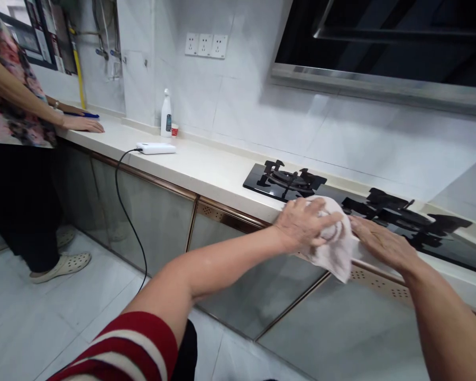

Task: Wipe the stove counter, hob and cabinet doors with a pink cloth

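My left hand [301,225] presses a pale pinkish-white cloth [339,248] against the counter's front edge, its fingers bent over the fabric. A loose corner of the cloth hangs down in front of the cabinet. Just to the right, my right hand [384,243] lies flat with its fingers stretched out along the counter edge, the fingertips close to the cloth; whether they touch it I cannot tell. Behind both hands is the black gas stove [257,177], with a left burner [291,180] and a right burner [404,214].
A white power bank [156,148] with a black cable [121,196] lies on the counter [206,166]. Farther back stand a white spray bottle [165,116] and a small red cup [174,129]. At left, another person [16,106] rests hands by a blue cloth [90,115]. A range hood [381,79] overhangs.
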`<action>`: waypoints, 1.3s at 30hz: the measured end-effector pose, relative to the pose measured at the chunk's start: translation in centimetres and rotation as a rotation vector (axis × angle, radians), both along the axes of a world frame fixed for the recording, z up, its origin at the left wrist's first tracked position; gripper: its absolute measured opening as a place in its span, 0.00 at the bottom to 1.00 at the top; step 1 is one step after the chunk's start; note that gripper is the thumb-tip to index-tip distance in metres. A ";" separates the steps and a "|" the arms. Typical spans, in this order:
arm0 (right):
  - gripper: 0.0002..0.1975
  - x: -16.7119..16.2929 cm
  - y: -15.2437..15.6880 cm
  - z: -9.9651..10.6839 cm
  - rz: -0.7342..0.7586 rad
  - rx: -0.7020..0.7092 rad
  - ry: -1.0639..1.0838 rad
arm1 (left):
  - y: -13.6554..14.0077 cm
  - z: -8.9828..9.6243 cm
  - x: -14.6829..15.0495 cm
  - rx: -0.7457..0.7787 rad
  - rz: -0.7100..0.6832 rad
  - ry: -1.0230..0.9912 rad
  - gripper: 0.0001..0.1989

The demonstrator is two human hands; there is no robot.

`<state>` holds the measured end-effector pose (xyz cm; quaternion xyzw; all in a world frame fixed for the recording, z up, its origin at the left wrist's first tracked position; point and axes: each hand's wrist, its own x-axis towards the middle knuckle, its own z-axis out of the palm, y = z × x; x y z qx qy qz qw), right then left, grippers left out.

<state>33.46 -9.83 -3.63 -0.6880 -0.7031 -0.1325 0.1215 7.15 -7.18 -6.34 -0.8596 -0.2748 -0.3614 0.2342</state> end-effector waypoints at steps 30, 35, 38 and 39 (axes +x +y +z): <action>0.41 -0.6 0.6 -0.7 -0.079 -0.055 0.134 | 4.0 -0.1 -20.1 -0.022 0.323 -0.187 0.32; 0.40 -0.6 0.8 -0.5 -0.080 -0.041 0.099 | 1.5 -1.0 -8.8 -0.016 0.171 -0.104 0.29; 0.40 -0.9 0.6 -0.3 -0.087 -0.052 0.106 | 0.2 -0.9 -4.8 0.000 0.091 -0.025 0.29; 0.40 -1.0 0.5 -0.2 -0.084 -0.054 0.113 | -0.1 -0.8 -4.2 0.000 0.068 -0.006 0.29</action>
